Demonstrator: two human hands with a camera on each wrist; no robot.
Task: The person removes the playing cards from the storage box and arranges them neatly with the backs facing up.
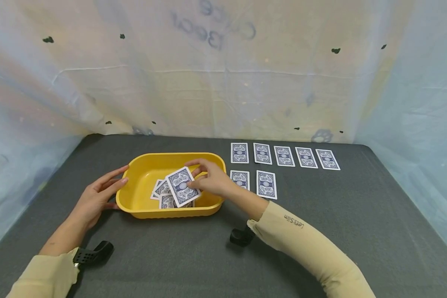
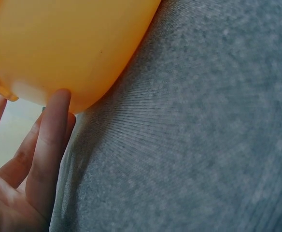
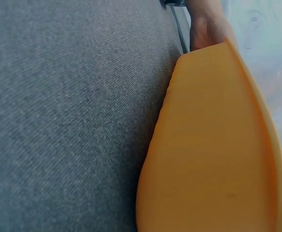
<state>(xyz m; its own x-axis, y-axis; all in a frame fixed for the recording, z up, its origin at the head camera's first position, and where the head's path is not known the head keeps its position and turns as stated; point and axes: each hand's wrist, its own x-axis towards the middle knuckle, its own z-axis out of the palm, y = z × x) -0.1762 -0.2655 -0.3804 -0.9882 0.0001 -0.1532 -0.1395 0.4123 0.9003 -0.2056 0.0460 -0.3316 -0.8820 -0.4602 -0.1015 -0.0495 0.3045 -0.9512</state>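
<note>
Over the yellow plastic tub (image 1: pixel 134 194), my right hand (image 1: pixel 212 178) pinches a blue-backed playing card (image 1: pixel 179 182), its thumb on the patterned back. Below that card, several more playing cards (image 1: pixel 166 202) lie loosely overlapped on the tub floor, partly hidden by the held one. At the tub's left end, my left hand (image 1: pixel 97 194) touches the wall and rim with fairly straight fingers. The left wrist view shows a finger (image 2: pixel 49 140) against the tub's outer side (image 2: pixel 68 48). In the right wrist view the tub's long wall (image 3: pixel 208 145) hides the cards.
Right of the tub, several face-down cards (image 1: pixel 284 156) form a back row. Two more cards (image 1: pixel 266 184) lie in front, one partly behind my right forearm. The dark grey table (image 1: pixel 164 256) meets a pale hanging sheet (image 1: pixel 223 103) behind. Black straps sit at both wrists.
</note>
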